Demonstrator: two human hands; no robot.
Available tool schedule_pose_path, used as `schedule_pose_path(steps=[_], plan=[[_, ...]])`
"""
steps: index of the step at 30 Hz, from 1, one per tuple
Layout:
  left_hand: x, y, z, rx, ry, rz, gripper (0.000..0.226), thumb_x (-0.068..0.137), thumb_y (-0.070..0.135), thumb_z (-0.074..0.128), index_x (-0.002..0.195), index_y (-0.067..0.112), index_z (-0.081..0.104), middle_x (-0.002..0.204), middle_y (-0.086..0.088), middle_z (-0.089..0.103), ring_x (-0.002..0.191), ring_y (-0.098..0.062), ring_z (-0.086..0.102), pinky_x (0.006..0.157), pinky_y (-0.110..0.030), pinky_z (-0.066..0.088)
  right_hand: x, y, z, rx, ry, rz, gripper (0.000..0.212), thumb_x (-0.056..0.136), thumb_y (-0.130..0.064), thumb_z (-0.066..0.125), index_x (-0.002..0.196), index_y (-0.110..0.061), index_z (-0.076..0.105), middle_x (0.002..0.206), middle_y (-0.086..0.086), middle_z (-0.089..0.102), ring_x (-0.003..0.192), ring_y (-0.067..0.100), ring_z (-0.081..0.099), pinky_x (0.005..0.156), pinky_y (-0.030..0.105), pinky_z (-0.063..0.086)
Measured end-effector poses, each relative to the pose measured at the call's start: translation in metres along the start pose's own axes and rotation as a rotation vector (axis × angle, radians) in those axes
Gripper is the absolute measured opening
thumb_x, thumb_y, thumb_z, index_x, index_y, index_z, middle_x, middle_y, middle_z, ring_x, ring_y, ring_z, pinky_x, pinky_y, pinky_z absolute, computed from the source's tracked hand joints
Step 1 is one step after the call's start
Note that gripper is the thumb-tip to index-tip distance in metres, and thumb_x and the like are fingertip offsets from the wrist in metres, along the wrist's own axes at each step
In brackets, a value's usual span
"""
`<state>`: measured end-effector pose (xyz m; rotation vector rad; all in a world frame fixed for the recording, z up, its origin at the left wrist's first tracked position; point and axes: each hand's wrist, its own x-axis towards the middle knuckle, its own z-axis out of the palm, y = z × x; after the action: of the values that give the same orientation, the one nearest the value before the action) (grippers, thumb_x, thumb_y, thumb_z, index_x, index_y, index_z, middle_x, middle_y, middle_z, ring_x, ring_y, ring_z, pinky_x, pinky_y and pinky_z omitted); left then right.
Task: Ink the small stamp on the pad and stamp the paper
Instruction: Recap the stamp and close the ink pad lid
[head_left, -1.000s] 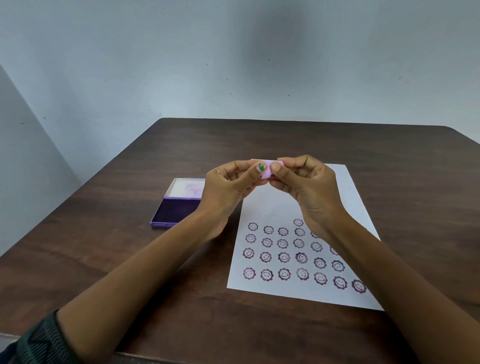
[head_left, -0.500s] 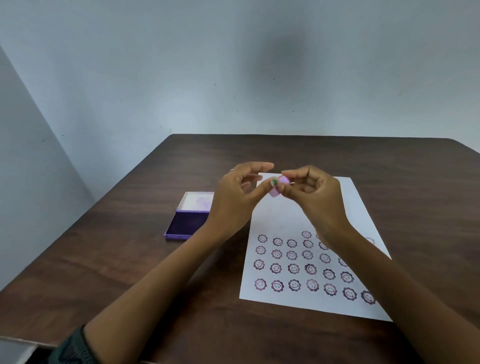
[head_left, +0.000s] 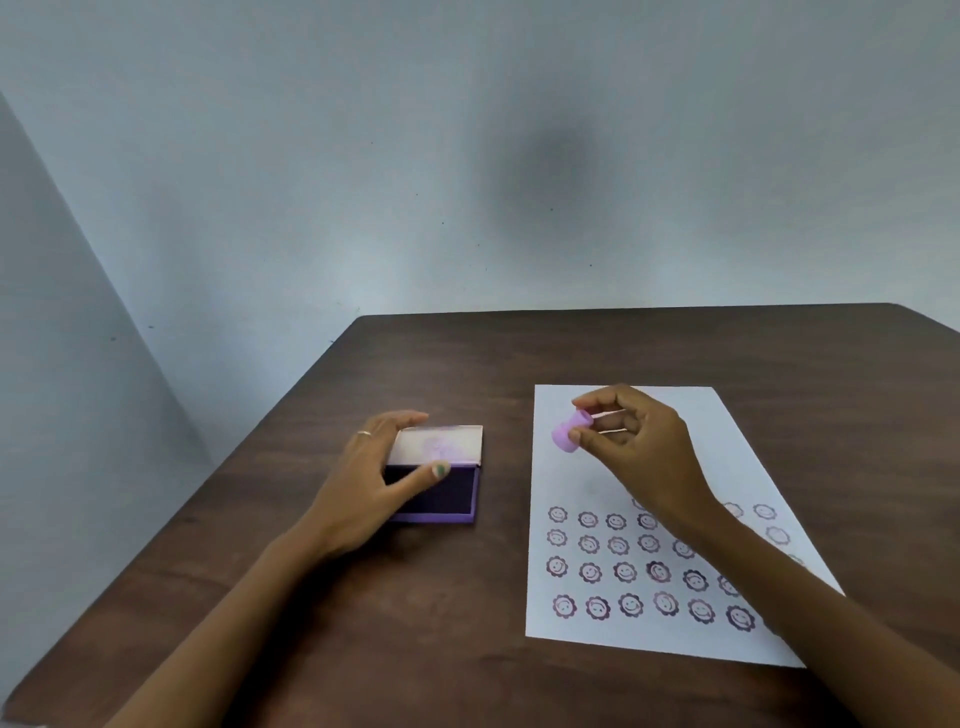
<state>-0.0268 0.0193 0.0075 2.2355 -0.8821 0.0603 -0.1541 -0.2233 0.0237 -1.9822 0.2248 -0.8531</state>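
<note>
1. Writing: none readable; the paper (head_left: 623, 467) carries rows of purple smiley-flower prints.
2. Right hand (head_left: 639, 447) hovers over the paper's blank upper part, fingers pinching the small pink stamp (head_left: 567, 435).
3. Left hand (head_left: 374, 483), fingers spread and released, rests on the open purple ink pad (head_left: 447, 493) on the table (head_left: 415, 623).

1. Small pale-lilac plastic stamp (head_left: 565, 435).
2. Purple ink pad case (head_left: 435, 496), dark violet pad, ink-smudged white lid.
3. White paper sheet (head_left: 597, 467), right of the case, patterned with rows of purple smiling flower prints.
4. Dark brown wood-grain table (head_left: 415, 623).
</note>
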Motion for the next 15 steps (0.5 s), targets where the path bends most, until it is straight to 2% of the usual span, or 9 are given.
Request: schedule_pose_path(steps=[3, 6, 10, 15], plan=[[0.000, -0.003, -0.001, 0.030, -0.138, -0.083, 0.087, 0.067, 0.069, 0.058, 0.143, 0.036, 0.029, 0.154, 0.013, 0.022, 0.142, -0.012, 0.020, 0.113, -0.033, 0.021, 0.000, 0.001, 0.003, -0.041, -0.023, -0.028, 0.026, 0.074, -0.015, 0.074, 0.099, -0.012, 0.064, 0.095, -0.005, 0.064, 0.076, -0.001, 0.059, 0.065, -0.004, 0.043], [0.002, -0.003, -0.004, -0.025, -0.215, -0.118, 0.105, 0.056, 0.076, 0.063, 0.146, 0.043, 0.018, 0.158, 0.018, 0.007, 0.145, -0.011, 0.008, 0.113, -0.035, 0.018, 0.001, -0.001, 0.008, -0.064, -0.046, -0.052, 0.023, 0.075, -0.012, 0.073, 0.097, -0.010, 0.065, 0.093, -0.003, 0.065, 0.075, 0.002, 0.061, 0.067, -0.004, 0.044], [-0.001, -0.007, -0.007, -0.005, -0.269, -0.124, 0.125, 0.044, 0.078, 0.070, 0.147, 0.044, 0.008, 0.159, 0.018, 0.004, 0.146, -0.008, 0.006, 0.115, -0.034, 0.017, 0.006, -0.004, 0.020, -0.118, -0.087, -0.086, 0.020, 0.076, -0.011, 0.072, 0.094, -0.009, 0.067, 0.089, -0.001, 0.066, 0.073, 0.004, 0.061, 0.067, -0.003, 0.044], [-0.001, -0.007, -0.008, 0.014, -0.302, -0.134, 0.132, 0.043, 0.073, 0.076, 0.148, 0.044, 0.002, 0.159, 0.014, 0.006, 0.147, -0.012, 0.008, 0.119, -0.038, 0.017, 0.016, -0.006, 0.038, -0.210, -0.150, -0.107, 0.017, 0.077, -0.012, 0.071, 0.093, -0.008, 0.068, 0.093, 0.008, 0.069, 0.079, 0.016, 0.062, 0.068, 0.009, 0.044]])
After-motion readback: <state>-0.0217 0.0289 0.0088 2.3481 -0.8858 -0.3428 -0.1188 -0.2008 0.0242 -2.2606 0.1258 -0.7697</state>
